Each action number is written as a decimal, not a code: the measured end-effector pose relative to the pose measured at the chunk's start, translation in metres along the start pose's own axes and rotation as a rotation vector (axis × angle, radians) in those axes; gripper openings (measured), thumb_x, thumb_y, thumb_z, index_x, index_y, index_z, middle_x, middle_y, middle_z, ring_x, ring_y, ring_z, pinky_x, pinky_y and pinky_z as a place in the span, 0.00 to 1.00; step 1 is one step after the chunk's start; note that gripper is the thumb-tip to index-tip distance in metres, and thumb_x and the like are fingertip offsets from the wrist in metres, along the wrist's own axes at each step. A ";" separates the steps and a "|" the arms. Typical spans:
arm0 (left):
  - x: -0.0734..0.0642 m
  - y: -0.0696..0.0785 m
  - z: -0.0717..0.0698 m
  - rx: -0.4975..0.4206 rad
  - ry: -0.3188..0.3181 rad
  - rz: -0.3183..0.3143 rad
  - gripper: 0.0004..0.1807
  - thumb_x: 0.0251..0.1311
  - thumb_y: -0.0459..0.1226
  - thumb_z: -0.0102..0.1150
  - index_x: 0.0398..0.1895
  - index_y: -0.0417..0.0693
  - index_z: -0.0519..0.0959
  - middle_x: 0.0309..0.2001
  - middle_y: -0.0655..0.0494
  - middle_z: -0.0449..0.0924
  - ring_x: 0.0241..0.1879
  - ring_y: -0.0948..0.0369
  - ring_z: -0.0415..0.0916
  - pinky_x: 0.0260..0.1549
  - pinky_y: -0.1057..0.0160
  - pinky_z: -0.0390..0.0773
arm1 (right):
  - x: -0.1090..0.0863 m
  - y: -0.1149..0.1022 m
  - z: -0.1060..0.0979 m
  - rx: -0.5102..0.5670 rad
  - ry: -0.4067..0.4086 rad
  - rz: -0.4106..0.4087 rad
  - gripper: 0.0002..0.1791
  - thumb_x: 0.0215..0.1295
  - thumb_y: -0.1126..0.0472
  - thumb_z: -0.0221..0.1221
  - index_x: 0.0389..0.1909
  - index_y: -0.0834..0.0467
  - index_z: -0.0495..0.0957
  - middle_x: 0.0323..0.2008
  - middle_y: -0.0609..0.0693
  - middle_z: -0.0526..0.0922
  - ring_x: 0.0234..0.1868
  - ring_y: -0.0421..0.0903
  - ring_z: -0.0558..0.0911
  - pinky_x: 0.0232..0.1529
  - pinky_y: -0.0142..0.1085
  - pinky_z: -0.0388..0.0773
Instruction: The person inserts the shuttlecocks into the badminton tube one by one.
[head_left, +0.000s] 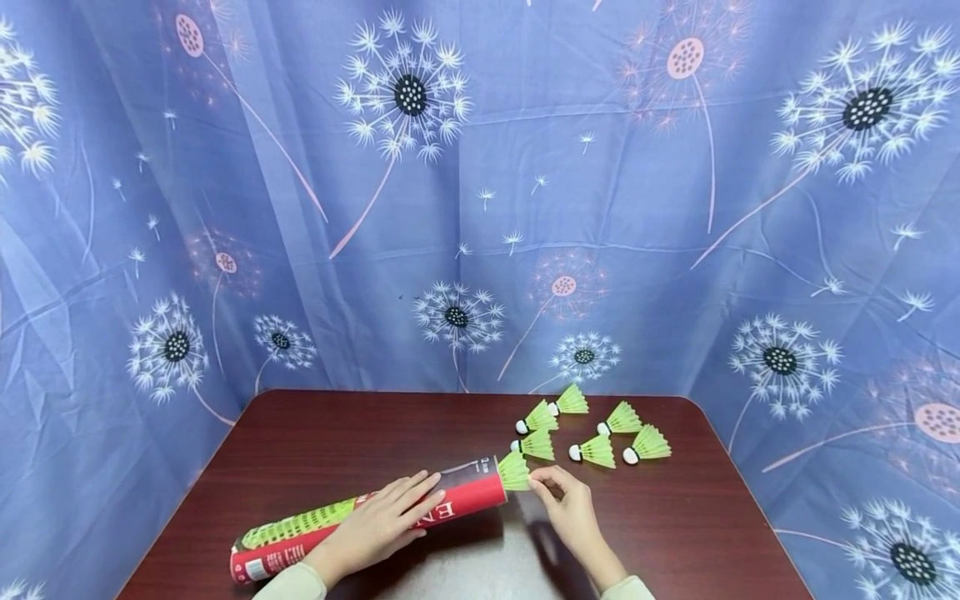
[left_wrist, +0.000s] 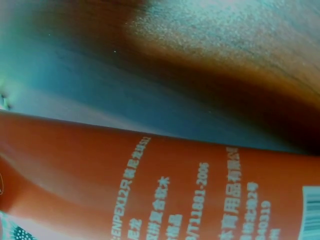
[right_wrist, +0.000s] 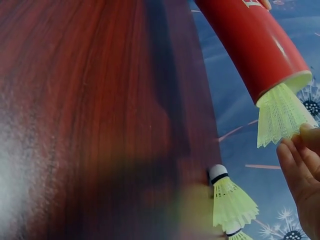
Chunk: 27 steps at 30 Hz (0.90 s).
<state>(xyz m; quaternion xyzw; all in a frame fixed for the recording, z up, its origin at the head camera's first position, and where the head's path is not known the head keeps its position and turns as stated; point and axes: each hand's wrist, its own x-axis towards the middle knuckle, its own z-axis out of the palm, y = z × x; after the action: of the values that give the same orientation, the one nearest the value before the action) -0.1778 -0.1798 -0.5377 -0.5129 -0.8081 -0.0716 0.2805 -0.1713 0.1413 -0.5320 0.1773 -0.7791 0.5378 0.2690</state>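
A long red shuttlecock tube (head_left: 468,492) lies at a slant across the front of the table, its mouth to the right. My left hand (head_left: 384,521) holds it from above, fingers across the top and thumb on the near side. In the left wrist view the red tube wall (left_wrist: 80,170) bears white print. A yellow-green shuttlecock (head_left: 513,472) is partly inside the mouth, cork end hidden and feathered skirt sticking out. My right hand (head_left: 570,512) pinches the skirt's rim with thumb and fingers. The right wrist view shows that skirt (right_wrist: 282,117) below the tube's rim.
Several yellow-green shuttlecocks with white corks lie at the back right, among them one shuttlecock (head_left: 534,445) close behind the tube's mouth and another (head_left: 648,444) farthest right. The dark red wooden table (head_left: 720,542) backs onto a blue dandelion-print curtain (head_left: 525,208).
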 end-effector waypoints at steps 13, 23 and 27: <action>-0.001 0.004 0.001 -0.021 0.021 -0.004 0.39 0.52 0.44 0.70 0.68 0.46 0.68 0.68 0.45 0.65 0.62 0.47 0.70 0.53 0.51 0.74 | 0.000 -0.034 0.005 0.013 -0.029 0.031 0.08 0.49 0.82 0.63 0.26 0.68 0.80 0.24 0.57 0.83 0.24 0.46 0.81 0.24 0.33 0.80; -0.001 0.005 0.004 -0.012 0.045 0.007 0.28 0.75 0.51 0.33 0.67 0.45 0.69 0.67 0.45 0.66 0.61 0.47 0.71 0.53 0.51 0.75 | -0.002 -0.033 0.011 0.017 -0.033 0.002 0.09 0.46 0.82 0.65 0.25 0.67 0.81 0.23 0.56 0.82 0.22 0.46 0.81 0.23 0.32 0.80; 0.000 0.005 0.003 -0.009 0.034 0.004 0.28 0.74 0.51 0.37 0.68 0.46 0.68 0.68 0.46 0.65 0.62 0.48 0.70 0.54 0.51 0.74 | -0.002 -0.035 0.012 0.015 -0.041 0.003 0.09 0.46 0.82 0.65 0.25 0.66 0.82 0.23 0.56 0.82 0.22 0.44 0.81 0.23 0.32 0.80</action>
<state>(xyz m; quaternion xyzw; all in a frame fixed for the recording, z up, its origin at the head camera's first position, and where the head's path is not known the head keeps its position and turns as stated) -0.1749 -0.1764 -0.5415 -0.5144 -0.8019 -0.0834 0.2922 -0.1524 0.1175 -0.5105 0.1892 -0.7806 0.5404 0.2506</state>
